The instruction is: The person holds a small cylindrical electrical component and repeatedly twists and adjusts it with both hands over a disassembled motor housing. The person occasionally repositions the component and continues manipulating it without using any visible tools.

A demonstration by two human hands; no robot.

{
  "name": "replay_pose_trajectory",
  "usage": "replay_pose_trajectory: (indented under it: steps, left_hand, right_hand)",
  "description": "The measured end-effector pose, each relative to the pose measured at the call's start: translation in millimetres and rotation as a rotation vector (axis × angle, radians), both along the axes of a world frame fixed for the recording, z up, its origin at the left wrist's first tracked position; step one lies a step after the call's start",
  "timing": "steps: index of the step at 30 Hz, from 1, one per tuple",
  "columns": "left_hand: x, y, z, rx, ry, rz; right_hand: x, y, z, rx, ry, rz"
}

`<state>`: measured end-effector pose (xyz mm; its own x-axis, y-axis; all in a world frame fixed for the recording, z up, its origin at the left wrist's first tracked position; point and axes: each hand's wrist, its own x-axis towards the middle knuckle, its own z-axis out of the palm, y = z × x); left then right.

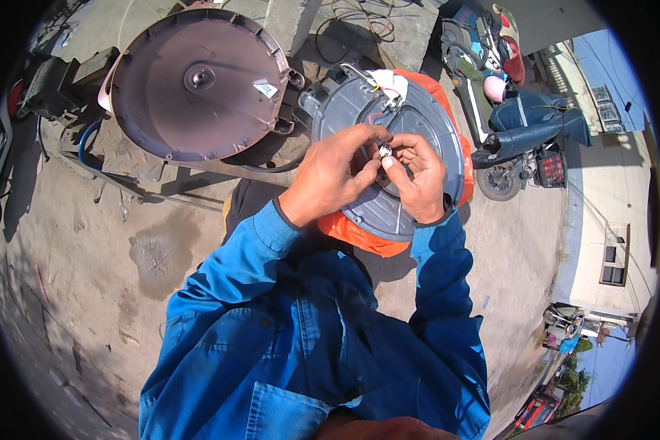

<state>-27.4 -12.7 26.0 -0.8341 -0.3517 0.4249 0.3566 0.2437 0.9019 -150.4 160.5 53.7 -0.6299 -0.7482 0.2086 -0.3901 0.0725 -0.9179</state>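
Note:
Over a round grey housing (429, 125), my left hand (334, 172) and my right hand (420, 180) meet with bent fingers. Between their fingertips is a small shiny metal part (385, 151), its exact kind too small to make out. Both hands are closed, thumbs and forefingers pinching at this part. Thin red and yellow wires and a piece of white padding (390, 86) show at the housing's far edge. Beneath the housing lies an orange plastic sheet or bag (370, 237). Fingers hide the housing's middle.
A large round brownish cover (231, 73) lies open side up on a metal stand at the left. Dark cables (359, 22) lie on the concrete behind. At the right stands a parked two-wheeler (502, 180) with a blue cover (524, 121). A wet patch (158, 253) marks the ground.

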Motion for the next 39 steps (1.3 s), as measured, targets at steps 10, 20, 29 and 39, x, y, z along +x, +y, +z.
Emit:
replay_pose_trajectory:
  steps: [10,20,29,39]
  left_hand:
    - [-1.5,1.0,-2.8,-0.073,0.041,0.03]
    - [-0.8,2.7,-1.4,-0.061,0.004,0.029]
    - [-0.8,2.2,-1.7,-0.05,-0.003,0.015]
    - [-0.6,2.9,-0.9,-0.068,-0.041,0.007]
  right_hand:
    - [1.0,0.8,2.3,-0.011,-0.062,0.011]
    - [-2.6,3.1,-1.7,-0.007,-0.01,0.027]
    - [-3.2,0.8,-3.7,-0.023,0.05,0.029]
    - [-3.7,2.2,0.6,-0.019,0.136,0.036]
